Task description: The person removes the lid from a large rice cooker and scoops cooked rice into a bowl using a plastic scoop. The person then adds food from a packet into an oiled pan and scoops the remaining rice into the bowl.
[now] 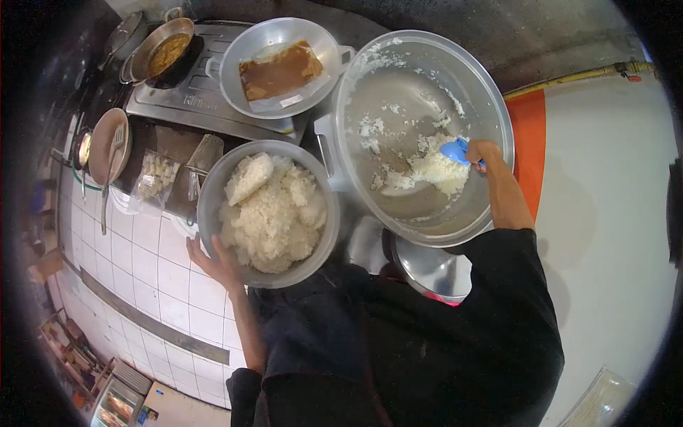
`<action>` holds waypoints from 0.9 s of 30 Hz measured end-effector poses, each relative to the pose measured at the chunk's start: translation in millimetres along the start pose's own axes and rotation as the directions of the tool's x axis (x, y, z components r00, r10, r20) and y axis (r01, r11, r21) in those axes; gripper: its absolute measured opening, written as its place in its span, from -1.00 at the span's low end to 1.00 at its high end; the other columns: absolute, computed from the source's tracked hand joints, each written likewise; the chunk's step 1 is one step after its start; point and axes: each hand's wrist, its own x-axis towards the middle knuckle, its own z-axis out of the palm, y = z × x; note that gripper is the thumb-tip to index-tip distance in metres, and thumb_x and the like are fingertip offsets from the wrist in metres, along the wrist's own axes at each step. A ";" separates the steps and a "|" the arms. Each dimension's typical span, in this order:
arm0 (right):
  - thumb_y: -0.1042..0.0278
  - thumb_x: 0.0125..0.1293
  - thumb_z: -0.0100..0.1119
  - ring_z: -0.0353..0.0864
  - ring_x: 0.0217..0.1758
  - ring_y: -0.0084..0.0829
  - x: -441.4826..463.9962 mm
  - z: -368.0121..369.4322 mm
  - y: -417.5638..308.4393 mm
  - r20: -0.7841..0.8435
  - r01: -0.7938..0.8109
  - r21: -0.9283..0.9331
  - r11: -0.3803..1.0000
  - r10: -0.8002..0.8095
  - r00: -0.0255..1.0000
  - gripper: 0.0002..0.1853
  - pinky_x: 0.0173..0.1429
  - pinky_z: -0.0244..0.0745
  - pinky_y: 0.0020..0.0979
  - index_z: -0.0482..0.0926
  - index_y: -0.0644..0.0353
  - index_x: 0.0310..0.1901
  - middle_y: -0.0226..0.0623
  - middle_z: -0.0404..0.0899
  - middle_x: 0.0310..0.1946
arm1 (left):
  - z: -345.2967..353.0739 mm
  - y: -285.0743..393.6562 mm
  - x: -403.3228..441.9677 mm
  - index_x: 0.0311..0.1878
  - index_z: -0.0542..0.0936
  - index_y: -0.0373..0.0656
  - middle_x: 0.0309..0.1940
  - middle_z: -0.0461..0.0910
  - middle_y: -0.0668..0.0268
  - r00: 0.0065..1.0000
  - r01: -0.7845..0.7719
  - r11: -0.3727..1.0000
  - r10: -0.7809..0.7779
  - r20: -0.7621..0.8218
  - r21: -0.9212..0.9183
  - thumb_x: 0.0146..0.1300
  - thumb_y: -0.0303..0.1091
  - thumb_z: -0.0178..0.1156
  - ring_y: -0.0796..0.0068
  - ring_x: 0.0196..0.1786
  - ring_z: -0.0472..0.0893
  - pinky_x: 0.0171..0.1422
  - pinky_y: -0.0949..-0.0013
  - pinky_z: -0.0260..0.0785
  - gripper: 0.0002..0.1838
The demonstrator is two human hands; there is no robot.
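Note:
My right hand [484,154] is closed around the handle of a blue rice scoop [454,150]. The scoop sits inside a big metal pot [398,85], against a heap of white rice [440,171]; more grains cling to the pot's wall and floor. With its fingers along the outside, my left hand [215,263] holds the near left side of a grey bowl [211,206]. Cooked rice [281,213] is piled in this bowl, with a smooth rounded lump on top. The scoop's front edge is partly hidden in the rice.
Behind the bowl, a metal pan [235,53] holding a brown slab stands on a gas stove [192,99]. A wok [160,35] with brown food is farther left. Nearby are a pan [99,153] with a slotted spatula and a plastic bag [158,174] of pale pieces.

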 end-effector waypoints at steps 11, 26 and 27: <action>0.36 0.34 0.06 0.68 0.01 -0.04 15.6 51.7 -6.3 -0.604 0.012 -0.233 0.972 -0.155 0.782 -0.72 0.05 0.58 -0.08 0.54 0.30 0.01 0.09 0.64 -0.04 | 4.1 -4.3 6.4 0.23 0.41 -0.35 0.37 0.19 -0.14 0.999 -0.038 0.998 0.038 -0.005 -0.056 0.42 -0.15 0.12 -0.07 0.48 0.13 0.51 -0.03 -0.03 -0.51; 0.33 0.23 0.11 0.67 -0.03 0.00 -16.7 128.3 -90.0 -0.071 0.702 -0.091 0.706 -0.708 0.702 -0.68 0.06 0.53 -0.08 0.62 0.21 0.00 0.06 0.66 -0.10 | 10.1 -18.3 3.8 0.16 0.45 -0.35 0.35 0.22 -0.12 0.997 -0.067 0.986 0.061 -0.048 -0.155 0.42 -0.25 0.13 -0.05 0.45 0.17 0.48 -0.02 0.02 -0.60; 0.37 0.21 0.11 0.68 -0.05 -0.02 -33.7 120.6 -101.8 -0.143 0.776 0.037 0.629 -0.766 0.627 -0.65 0.05 0.53 -0.10 0.60 0.22 0.03 0.08 0.66 -0.11 | 9.0 -18.0 4.5 0.16 0.46 -0.34 0.35 0.22 -0.11 0.997 -0.071 0.986 0.069 -0.023 -0.149 0.42 -0.26 0.14 -0.04 0.45 0.17 0.48 -0.01 0.02 -0.61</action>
